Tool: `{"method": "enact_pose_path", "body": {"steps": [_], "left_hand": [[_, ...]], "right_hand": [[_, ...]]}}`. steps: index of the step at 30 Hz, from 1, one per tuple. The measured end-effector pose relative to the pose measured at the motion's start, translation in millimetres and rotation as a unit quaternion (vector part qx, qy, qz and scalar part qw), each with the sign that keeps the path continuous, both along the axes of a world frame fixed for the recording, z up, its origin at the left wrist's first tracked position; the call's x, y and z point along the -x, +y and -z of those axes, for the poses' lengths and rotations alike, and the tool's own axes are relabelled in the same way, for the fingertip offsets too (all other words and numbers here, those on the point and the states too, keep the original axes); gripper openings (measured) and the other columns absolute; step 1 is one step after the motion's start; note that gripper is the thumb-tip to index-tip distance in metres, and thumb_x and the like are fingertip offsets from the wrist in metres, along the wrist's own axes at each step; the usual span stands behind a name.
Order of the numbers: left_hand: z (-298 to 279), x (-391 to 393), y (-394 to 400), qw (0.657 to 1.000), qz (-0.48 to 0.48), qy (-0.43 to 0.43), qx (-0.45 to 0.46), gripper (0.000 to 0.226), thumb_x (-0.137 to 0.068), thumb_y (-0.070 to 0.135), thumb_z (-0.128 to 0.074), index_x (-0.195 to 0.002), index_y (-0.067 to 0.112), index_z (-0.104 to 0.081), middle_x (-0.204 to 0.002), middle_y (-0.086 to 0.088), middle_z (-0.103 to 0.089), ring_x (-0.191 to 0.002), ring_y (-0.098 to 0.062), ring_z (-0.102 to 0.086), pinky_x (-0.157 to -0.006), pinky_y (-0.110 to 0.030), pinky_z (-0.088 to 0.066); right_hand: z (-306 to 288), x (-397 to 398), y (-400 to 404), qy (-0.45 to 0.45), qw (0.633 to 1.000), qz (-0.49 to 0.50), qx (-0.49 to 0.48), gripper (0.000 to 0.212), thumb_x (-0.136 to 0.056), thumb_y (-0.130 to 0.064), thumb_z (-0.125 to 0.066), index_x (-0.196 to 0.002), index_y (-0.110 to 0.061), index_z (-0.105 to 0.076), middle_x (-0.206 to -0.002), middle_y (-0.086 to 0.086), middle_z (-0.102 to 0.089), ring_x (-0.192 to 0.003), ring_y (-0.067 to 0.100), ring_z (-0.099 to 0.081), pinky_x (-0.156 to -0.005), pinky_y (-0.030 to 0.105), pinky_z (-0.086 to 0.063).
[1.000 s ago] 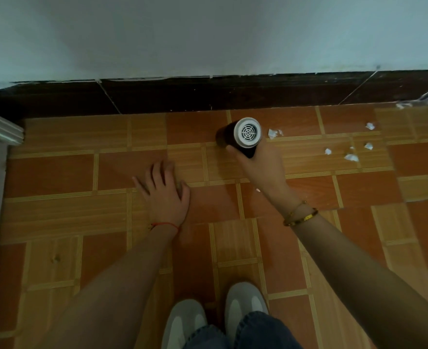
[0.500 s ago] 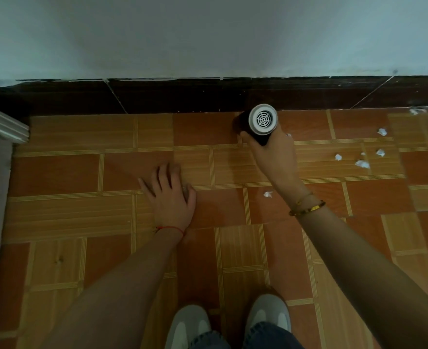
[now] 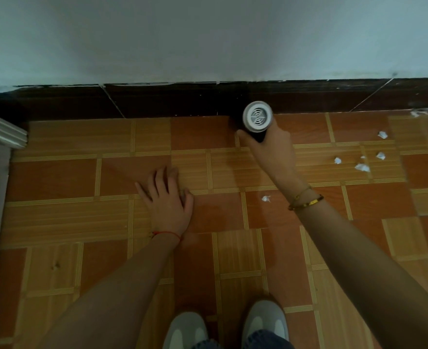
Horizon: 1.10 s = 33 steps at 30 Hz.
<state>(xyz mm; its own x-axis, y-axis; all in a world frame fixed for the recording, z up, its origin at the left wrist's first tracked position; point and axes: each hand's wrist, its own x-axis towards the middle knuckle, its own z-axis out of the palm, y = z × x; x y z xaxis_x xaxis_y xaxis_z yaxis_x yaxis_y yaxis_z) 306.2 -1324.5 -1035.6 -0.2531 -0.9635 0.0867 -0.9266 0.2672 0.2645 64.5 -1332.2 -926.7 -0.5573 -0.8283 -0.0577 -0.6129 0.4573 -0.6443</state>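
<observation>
Right hand point(image 3: 270, 152) grips the vacuum point(image 3: 257, 117) by its black barrel, at the skirting point(image 3: 182, 102); left hand point(image 3: 168, 202) lies flat on the floor point(image 3: 56, 177), short of the skirting. Vacuum judged rigid, light, smooth; a mid-barrel grasp suits.

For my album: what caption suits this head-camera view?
Right hand grips a black, white-vented handheld device near the skirting board; left hand rests flat on the tiled floor.

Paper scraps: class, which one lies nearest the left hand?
The lone scrap beside the bracelets, between the two forearms. The other scraps lie clustered farther right, beyond the right arm.
</observation>
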Motion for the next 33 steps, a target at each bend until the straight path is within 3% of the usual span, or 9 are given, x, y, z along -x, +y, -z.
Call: {"method": "enact_pose_path", "body": {"steps": [5,8,15,19,22,28,33], "left_hand": [[0,0,0,1.000,-0.001,-0.001,-0.002,0.055,-0.093,0.036,-0.048,-0.143,0.015,-0.046,-0.147,-0.016,-0.044,-0.140,-0.038,-0.033,-0.117,-0.069,-0.012],[0,1,0,1.000,-0.001,0.000,-0.005,0.055,-0.093,0.036,-0.049,-0.144,0.015,-0.045,-0.148,-0.015,-0.043,-0.141,-0.038,-0.032,-0.118,-0.068,-0.010],[0,1,1,1.000,0.000,-0.001,0.003,0.057,-0.093,0.037,-0.048,-0.145,0.015,-0.044,-0.149,-0.015,-0.043,-0.141,-0.038,-0.033,-0.118,-0.068,-0.010],[-2,2,2,1.000,0.010,-0.021,0.007,0.054,-0.094,0.034,-0.047,-0.144,0.014,-0.046,-0.147,-0.016,-0.045,-0.140,-0.038,-0.036,-0.117,-0.069,-0.012],[-5,4,3,0.996,0.071,-0.044,0.021,0.052,-0.093,0.030,-0.044,-0.143,0.014,-0.048,-0.146,-0.014,-0.048,-0.138,-0.036,-0.039,-0.117,-0.069,-0.015],[-16,46,1,0.996,0.089,0.031,0.010,0.049,-0.090,0.030,-0.044,-0.134,0.010,-0.055,-0.139,-0.016,-0.052,-0.133,-0.037,-0.043,-0.117,-0.064,-0.022],[-12,85,2,0.990,0.131,0.048,-0.016,0.051,-0.089,0.029,-0.052,-0.137,0.011,-0.052,-0.143,-0.016,-0.049,-0.135,-0.036,-0.040,-0.114,-0.064,-0.027]], "right_hand": [[-1,17,3,0.002,0.999,0.049,0.006,0.067,-0.085,-0.049,-0.069,-0.138,-0.014,-0.048,-0.122,0.005,-0.068,-0.109,0.024,-0.065,-0.081,0.033,-0.053],[2,3,-1,0.000,1.000,0.008,0.001,0.069,-0.084,-0.052,-0.069,-0.139,-0.015,-0.047,-0.120,0.005,-0.069,-0.106,0.023,-0.066,-0.083,0.040,-0.056],[6,-26,-2,-0.030,0.992,-0.117,-0.024,0.074,-0.084,-0.055,-0.068,-0.143,-0.017,-0.044,-0.122,0.004,-0.068,-0.110,0.022,-0.065,-0.086,0.040,-0.057],[6,-12,22,-0.033,0.996,-0.081,-0.018,0.070,-0.085,-0.052,-0.068,-0.141,-0.016,-0.047,-0.122,0.002,-0.068,-0.109,0.018,-0.063,-0.084,0.033,-0.055],[3,0,44,-0.038,0.998,-0.052,-0.014,0.064,-0.086,-0.052,-0.067,-0.137,-0.018,-0.051,-0.121,-0.002,-0.067,-0.109,0.015,-0.063,-0.085,0.033,-0.054],[0,15,84,-0.080,0.997,-0.003,-0.020,0.056,-0.084,-0.050,-0.070,-0.130,-0.022,-0.055,-0.115,-0.007,-0.069,-0.107,0.012,-0.063,-0.087,0.036,-0.054],[4,35,110,-0.035,0.997,0.070,-0.011,0.061,-0.084,-0.052,-0.069,-0.135,-0.023,-0.052,-0.112,-0.005,-0.070,-0.101,0.015,-0.065,-0.078,0.034,-0.054]]}}
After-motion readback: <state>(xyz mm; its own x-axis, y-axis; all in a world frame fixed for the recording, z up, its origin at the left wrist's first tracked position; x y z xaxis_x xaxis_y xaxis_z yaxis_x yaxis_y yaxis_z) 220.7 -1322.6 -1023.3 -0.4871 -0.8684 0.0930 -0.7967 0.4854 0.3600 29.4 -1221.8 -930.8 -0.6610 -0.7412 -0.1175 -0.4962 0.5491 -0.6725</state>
